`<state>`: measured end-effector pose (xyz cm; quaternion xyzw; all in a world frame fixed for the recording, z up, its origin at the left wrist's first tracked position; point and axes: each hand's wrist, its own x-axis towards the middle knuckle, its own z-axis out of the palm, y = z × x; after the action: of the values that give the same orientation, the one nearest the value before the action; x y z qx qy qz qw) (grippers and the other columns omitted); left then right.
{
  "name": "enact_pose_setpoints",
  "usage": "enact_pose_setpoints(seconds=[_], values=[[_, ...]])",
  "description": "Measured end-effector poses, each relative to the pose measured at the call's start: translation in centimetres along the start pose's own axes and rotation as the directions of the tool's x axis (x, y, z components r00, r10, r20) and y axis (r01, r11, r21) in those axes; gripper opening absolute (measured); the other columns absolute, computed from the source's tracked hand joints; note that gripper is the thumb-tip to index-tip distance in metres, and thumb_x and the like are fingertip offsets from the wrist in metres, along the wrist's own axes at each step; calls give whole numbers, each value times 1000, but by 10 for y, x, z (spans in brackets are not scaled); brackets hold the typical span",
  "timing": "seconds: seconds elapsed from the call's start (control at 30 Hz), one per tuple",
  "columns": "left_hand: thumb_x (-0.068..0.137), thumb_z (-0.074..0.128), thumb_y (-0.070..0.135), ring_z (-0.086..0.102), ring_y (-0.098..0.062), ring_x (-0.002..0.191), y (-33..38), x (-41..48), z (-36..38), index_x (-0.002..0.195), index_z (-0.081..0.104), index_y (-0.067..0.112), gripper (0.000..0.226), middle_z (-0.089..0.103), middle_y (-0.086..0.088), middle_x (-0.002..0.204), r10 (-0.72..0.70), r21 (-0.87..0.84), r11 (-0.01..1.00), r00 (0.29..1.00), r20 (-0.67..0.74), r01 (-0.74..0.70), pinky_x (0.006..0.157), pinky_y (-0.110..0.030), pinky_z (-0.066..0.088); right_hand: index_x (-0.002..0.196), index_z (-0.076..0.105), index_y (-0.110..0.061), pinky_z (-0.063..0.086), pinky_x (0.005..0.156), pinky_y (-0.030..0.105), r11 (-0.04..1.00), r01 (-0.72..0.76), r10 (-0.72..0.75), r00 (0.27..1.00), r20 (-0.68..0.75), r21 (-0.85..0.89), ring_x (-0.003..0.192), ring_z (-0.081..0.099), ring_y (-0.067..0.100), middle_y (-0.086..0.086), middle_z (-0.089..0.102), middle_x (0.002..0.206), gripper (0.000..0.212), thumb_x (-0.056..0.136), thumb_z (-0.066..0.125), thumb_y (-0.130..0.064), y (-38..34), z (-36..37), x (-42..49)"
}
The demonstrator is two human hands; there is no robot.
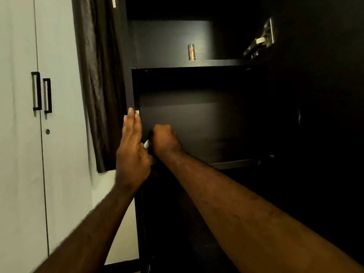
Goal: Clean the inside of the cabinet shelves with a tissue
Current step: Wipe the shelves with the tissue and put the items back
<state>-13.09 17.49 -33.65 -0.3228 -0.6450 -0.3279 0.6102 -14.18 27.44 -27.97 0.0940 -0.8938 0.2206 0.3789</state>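
Clenched tight in right grip [164, 139]: white tissue [146, 144], only a scrap showing; held at left end of middle shelf [232, 164], hard by cabinet side panel [133, 89]; flat on panel's front edge, fingers straight, holding nothing: left grip [132, 148]; likely next, wiping rightward along shelf's long axis.

Your right hand [164, 138] is hiding nearly all of the tissue [146, 144], leaving only a white sliver showing beside your left hand [132, 152]. Shadow is swallowing the right side of the cabinet [216, 125] and everything under its lower shelf [232, 164]. The small can [191, 52] is showing a label too tiny to read, and the bottom edge is cutting off both your forearms.
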Motion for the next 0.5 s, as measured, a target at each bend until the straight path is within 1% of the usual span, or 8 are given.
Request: enact_pose_setpoints(seconds=[0.07,0.13,0.2,0.23,0.3,0.37,0.43,0.5], values=[[79,43,-26,10,-20,153,0,-1,0,155,22,4,85,13,-7,165,8,0,1000,1000,-4,-8,124,-27,13,97,72,-7,54,75,36,998,-27,26,999,-29,-59,97,68,35,18,70,100,23,77,76,-16,21,-13,0],[80,44,-26,11,-19,153,0,-2,-2,156,22,5,84,14,-6,165,1,-6,1000,1000,-13,-2,123,-23,13,97,73,-7,55,76,34,988,-104,98,994,-56,-111,94,70,32,16,72,98,32,73,83,-25,52,-36,2],[82,44,-25,10,-18,153,1,-2,-2,156,22,6,83,14,-5,166,-3,-14,1000,1000,-14,3,123,-26,15,97,75,-7,58,80,32,959,-203,201,979,-31,-200,92,71,29,14,73,95,39,69,88,-31,87,-68,-1],[82,44,-25,10,-17,153,1,-2,-2,156,22,6,82,14,-5,166,-2,-20,1000,1000,-13,2,124,-29,16,97,76,-7,59,82,36,936,-258,262,965,-14,-240,90,72,28,14,74,94,42,67,90,-32,104,-83,-3],[82,44,-24,11,-18,153,1,-2,-1,155,23,6,82,15,-5,165,-1,-31,1000,1000,-16,0,123,-33,19,95,76,-6,61,79,41,881,-361,376,926,-10,-307,86,73,28,14,74,93,46,60,94,-30,135,-113,-7],[83,44,-24,11,-17,153,0,-1,0,156,22,6,82,15,-3,165,-6,-38,999,1000,-21,5,122,-34,20,94,74,-5,61,76,44,841,-440,452,891,-37,-314,82,73,29,15,73,95,47,57,95,-25,157,-130,-10],[84,45,-24,10,-15,153,-1,-2,0,156,22,8,82,14,-1,166,-15,-39,999,999,-28,14,122,-36,23,95,71,-5,62,72,43,833,-465,477,878,-37,-300,79,72,29,15,72,97,44,60,94,-20,160,-134,-13],[85,45,-23,10,-13,153,-1,-2,0,156,21,10,82,14,0,166,-20,-35,999,999,-28,19,121,-37,24,94,70,-3,62,63,38,843,-493,503,864,-12,-215,71,71,26,15,71,94,40,63,92,-17,151,-130,-13]])
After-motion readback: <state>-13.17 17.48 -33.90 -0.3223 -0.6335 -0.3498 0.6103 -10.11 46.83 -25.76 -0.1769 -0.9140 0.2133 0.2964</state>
